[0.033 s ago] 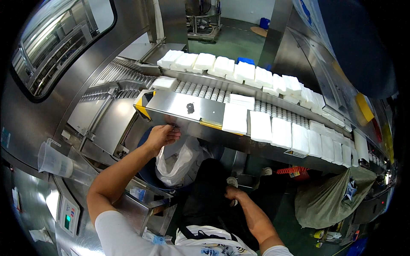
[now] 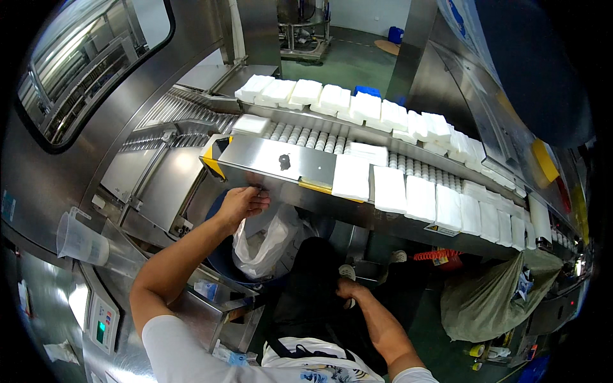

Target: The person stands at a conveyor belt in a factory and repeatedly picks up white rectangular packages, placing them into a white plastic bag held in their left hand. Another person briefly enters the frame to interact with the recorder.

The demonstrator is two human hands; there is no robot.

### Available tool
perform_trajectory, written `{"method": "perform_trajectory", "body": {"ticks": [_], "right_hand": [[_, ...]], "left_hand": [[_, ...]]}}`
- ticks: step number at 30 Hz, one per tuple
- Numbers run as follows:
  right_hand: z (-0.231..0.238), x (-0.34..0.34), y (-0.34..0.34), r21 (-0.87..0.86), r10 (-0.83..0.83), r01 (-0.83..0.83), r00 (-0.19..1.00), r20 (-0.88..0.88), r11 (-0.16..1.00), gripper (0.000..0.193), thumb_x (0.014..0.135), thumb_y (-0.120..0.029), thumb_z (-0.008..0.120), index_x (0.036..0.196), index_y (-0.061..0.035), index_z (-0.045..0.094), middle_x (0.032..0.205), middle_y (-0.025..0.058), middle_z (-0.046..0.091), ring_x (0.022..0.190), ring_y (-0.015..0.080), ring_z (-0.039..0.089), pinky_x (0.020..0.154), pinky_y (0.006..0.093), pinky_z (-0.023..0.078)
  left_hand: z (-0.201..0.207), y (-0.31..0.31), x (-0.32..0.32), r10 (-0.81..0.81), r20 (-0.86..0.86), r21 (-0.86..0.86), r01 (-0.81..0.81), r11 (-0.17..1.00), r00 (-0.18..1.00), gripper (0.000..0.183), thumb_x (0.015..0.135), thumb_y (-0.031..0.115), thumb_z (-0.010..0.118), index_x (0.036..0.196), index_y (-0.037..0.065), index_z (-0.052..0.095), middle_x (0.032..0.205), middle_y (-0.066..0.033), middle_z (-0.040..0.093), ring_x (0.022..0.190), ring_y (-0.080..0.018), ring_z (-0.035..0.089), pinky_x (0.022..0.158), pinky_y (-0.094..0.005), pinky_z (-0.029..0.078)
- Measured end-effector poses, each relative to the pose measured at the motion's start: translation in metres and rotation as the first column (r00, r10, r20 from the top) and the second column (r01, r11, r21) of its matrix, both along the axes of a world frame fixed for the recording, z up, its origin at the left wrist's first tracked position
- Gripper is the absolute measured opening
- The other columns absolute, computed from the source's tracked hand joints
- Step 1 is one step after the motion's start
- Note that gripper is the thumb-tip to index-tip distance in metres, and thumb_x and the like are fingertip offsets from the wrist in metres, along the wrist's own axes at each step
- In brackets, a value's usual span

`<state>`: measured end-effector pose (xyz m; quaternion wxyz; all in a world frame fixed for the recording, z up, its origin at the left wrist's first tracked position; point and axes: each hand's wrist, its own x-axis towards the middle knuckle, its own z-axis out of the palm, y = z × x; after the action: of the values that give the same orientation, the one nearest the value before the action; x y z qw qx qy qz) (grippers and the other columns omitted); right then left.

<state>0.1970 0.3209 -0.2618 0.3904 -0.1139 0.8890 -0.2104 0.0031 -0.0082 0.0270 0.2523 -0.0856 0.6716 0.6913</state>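
"White stacks (image 2: 389, 189) of folded, cloth-like sheets: where do they lie?"

"In two rows along the metal line. One row runs on the near side, from the middle of the scene to the right; the other follows the far ledge (image 2: 294, 113). Between them, on the small rollers (image 2: 311, 137), one lies at the left end and another just behind the near row."

"Why set side by side like that?"

"Probably to keep each within easy reach while leaving much of the rollers uncovered. Lying flat likely stops such soft stacks from slumping or coming unfolded."

"What about the person's left hand (image 2: 246, 204)?"

"It is at the lower near edge of the steel cover (image 2: 255, 153), left of the near row. Its fingers are curled; whether they pinch something small or merely rest against the edge cannot be told."

"And the right hand (image 2: 348, 291)?"

"Low, beside the dark trousers (image 2: 311, 265), well apart from the stacks, seemingly at rest. Its fingers point down and are partly hidden, so whether they hold anything cannot be told either."

"Why is the white bag (image 2: 271, 249) there?"

"It sits inside the blue bin (image 2: 223, 263), near and below the left hand, perhaps so things can be dropped in without a step."
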Motion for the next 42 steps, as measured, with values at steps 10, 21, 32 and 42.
{"method": "perform_trajectory", "body": {"ticks": [10, 21, 32, 42], "right_hand": [[-0.028, 0.003, 0.004, -0.011, -0.098, 0.098, 0.994, 0.052, 0.995, 0.038, 0.079, -0.02, 0.056, 0.11, 0.0021, 0.06, 0.111, 0.0242, 0.059, 0.1, 0.0396, 0.058, 0.082, 0.046, 0.049], [-0.033, 0.004, 0.001, 0.006, -0.144, 0.144, 0.985, 0.096, 0.99, 0.035, 0.08, -0.021, 0.055, 0.105, 0.0011, 0.064, 0.107, 0.0245, 0.062, 0.098, 0.0381, 0.059, 0.084, 0.0455, 0.046], [-0.026, 0.008, 0.007, 0.0, -0.156, 0.156, 0.986, 0.058, 0.988, 0.037, 0.082, -0.023, 0.055, 0.109, 0.0018, 0.061, 0.107, 0.0229, 0.062, 0.095, 0.0373, 0.059, 0.083, 0.0444, 0.046], [-0.032, 0.002, 0.003, 0.013, -0.12, 0.12, 0.973, 0.197, 0.993, 0.04, 0.082, -0.017, 0.055, 0.119, -0.0011, 0.055, 0.115, 0.0211, 0.058, 0.097, 0.0371, 0.06, 0.071, 0.047, 0.054]], "left_hand": [[-0.007, -0.001, 0.003, 0.029, -0.092, 0.021, -0.028, 0.999, 0.995, 0.027, 0.094, 0.022, 0.048, 0.102, 0.0, 0.063, 0.098, -0.011, 0.067, 0.088, -0.0183, 0.064, 0.084, -0.0307, 0.049], [-0.004, 0.004, 0.003, 0.006, -0.211, -0.108, -0.029, 0.994, 0.978, 0.027, 0.09, 0.016, 0.048, 0.097, -0.003, 0.065, 0.095, -0.013, 0.068, 0.089, -0.0203, 0.065, 0.082, -0.0314, 0.049], [0.001, 0.012, 0.003, 0.033, -0.17, -0.124, -0.054, 0.991, 0.985, 0.027, 0.09, 0.018, 0.049, 0.101, -0.003, 0.063, 0.096, -0.0124, 0.067, 0.087, -0.0198, 0.064, 0.082, -0.0326, 0.048], [-0.012, -0.001, 0.002, 0.081, -0.203, -0.053, -0.094, 0.994, 0.976, 0.025, 0.088, 0.021, 0.057, 0.095, -0.002, 0.065, 0.088, -0.0102, 0.068, 0.079, -0.0171, 0.064, 0.075, -0.0273, 0.049]]}}
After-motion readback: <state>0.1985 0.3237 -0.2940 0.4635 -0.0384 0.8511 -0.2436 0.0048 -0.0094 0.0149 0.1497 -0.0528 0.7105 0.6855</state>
